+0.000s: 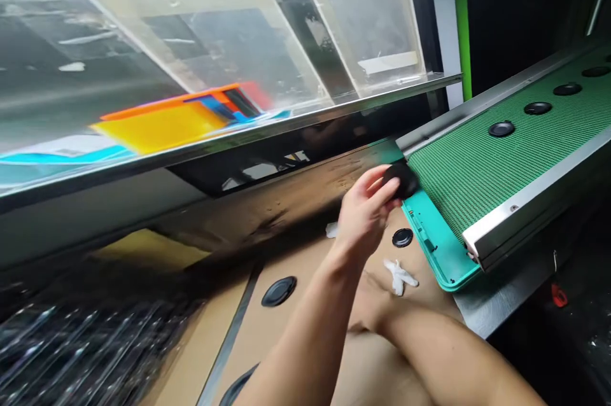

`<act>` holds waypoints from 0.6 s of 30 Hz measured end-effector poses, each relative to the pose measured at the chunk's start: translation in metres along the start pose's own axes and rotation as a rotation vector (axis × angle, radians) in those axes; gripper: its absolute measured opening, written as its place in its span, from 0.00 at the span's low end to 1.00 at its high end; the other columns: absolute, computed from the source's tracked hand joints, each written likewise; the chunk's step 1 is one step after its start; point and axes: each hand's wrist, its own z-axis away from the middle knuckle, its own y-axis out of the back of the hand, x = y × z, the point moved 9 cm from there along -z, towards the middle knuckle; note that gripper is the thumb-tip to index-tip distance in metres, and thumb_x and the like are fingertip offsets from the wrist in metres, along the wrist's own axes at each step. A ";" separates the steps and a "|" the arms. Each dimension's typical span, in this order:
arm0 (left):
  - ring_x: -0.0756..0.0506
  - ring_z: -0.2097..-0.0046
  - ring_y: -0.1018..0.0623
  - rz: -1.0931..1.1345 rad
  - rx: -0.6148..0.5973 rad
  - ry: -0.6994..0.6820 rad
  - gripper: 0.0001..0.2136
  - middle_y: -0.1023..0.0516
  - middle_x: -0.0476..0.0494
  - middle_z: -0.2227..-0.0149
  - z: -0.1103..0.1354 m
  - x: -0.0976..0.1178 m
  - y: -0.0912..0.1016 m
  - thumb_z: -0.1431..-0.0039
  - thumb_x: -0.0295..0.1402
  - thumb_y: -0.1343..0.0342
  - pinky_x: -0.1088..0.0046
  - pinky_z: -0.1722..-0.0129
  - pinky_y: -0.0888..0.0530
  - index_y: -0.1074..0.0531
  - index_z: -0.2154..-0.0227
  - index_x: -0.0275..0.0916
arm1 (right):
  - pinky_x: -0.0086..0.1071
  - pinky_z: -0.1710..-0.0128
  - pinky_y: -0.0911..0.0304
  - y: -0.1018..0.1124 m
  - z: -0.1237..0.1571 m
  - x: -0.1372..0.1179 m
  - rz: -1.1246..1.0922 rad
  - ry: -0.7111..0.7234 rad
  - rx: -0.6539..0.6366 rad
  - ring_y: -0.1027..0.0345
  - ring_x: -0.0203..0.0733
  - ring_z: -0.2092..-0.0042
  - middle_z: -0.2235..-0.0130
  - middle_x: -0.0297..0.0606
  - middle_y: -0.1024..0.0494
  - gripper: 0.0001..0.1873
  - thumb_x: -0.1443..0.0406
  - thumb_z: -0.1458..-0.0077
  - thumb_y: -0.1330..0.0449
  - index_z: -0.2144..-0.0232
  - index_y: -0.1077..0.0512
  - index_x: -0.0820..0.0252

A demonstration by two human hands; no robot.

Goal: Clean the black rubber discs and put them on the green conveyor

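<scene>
plainly, one black disc pinched by the left hand at the belt's end

nearest, a partly seen disc [238, 387] lies at the bottom edge, half covered by the left forearm [310, 336]. the right hand [366, 305] is low over the cardboard [238, 349], blurred and mostly hidden behind that forearm — i cannot tell whether its fingers are spread or closed, or whether they hold anything. a flat black disc [279, 291] rests on the cardboard to the left of both hands, well apart from them. a white scrap [400, 277] lies just beyond the right hand, and past it a smaller-looking disc [402, 238] sits just beside the green tray [436, 242].

farther out, the left hand [365, 215] is reaching forward, thumb and fingers narrowed on the held disc [405, 181]. that disc is at the fingertips, beyond the hand and well ahead of the right one; it overlaps the tray's far end in view — whether it touches the tray cannot be told.

beyond the tray runs the green belt [458, 180] between metal rails, with a row of black discs [501, 129] spaced along it and leading away. to the left, blurred orange and yellow items [165, 129] lie on a ledge below clear panels [367, 24].
</scene>
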 end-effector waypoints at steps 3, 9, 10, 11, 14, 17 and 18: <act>0.50 0.66 0.24 0.097 0.321 0.095 0.22 0.20 0.46 0.61 0.049 -0.033 0.119 0.54 0.33 0.35 0.79 0.73 0.31 0.23 0.53 0.40 | 0.44 0.52 0.33 0.003 0.003 0.007 0.127 -0.072 -0.039 0.30 0.54 0.50 0.53 0.47 0.22 0.17 0.59 0.44 0.41 0.54 0.24 0.60; 0.53 0.71 0.27 0.026 0.824 0.169 0.19 0.21 0.47 0.64 0.123 -0.118 0.267 0.59 0.29 0.35 0.81 0.77 0.36 0.23 0.59 0.36 | 0.41 0.49 0.34 0.044 0.015 0.031 0.125 -0.317 0.307 0.32 0.49 0.51 0.54 0.45 0.22 0.14 0.63 0.38 0.46 0.54 0.25 0.59; 0.53 0.71 0.27 0.049 0.821 0.171 0.19 0.21 0.46 0.65 0.125 -0.128 0.270 0.59 0.30 0.33 0.80 0.76 0.35 0.22 0.60 0.35 | 0.40 0.46 0.35 0.053 0.016 0.030 0.083 -0.299 0.411 0.32 0.48 0.49 0.52 0.46 0.23 0.15 0.62 0.37 0.46 0.52 0.26 0.60; 0.52 0.71 0.27 0.089 0.787 0.178 0.18 0.21 0.46 0.65 0.123 -0.135 0.268 0.59 0.31 0.32 0.80 0.76 0.35 0.22 0.61 0.35 | 0.40 0.44 0.37 0.061 0.018 0.028 0.038 -0.255 0.502 0.33 0.47 0.48 0.50 0.46 0.24 0.16 0.62 0.37 0.45 0.50 0.26 0.60; 0.50 0.69 0.24 0.321 0.641 0.218 0.14 0.20 0.44 0.65 0.112 -0.148 0.249 0.57 0.31 0.31 0.78 0.71 0.29 0.21 0.64 0.34 | 0.38 0.42 0.37 0.069 0.018 0.010 -0.068 -0.039 0.613 0.34 0.46 0.45 0.46 0.46 0.25 0.18 0.59 0.36 0.44 0.48 0.26 0.60; 0.49 0.65 0.23 0.590 0.627 0.277 0.07 0.20 0.43 0.65 0.110 -0.151 0.237 0.49 0.29 0.36 0.75 0.65 0.26 0.21 0.66 0.33 | 0.40 0.44 0.35 0.057 0.015 -0.002 -0.066 0.059 0.533 0.33 0.47 0.46 0.46 0.45 0.25 0.18 0.59 0.37 0.43 0.48 0.25 0.58; 0.49 0.64 0.22 0.647 0.640 0.296 0.06 0.20 0.44 0.65 0.111 -0.151 0.235 0.47 0.28 0.38 0.75 0.64 0.25 0.22 0.66 0.34 | 0.40 0.45 0.34 0.053 0.014 -0.002 -0.051 0.056 0.512 0.33 0.48 0.47 0.46 0.45 0.25 0.17 0.60 0.37 0.42 0.48 0.24 0.57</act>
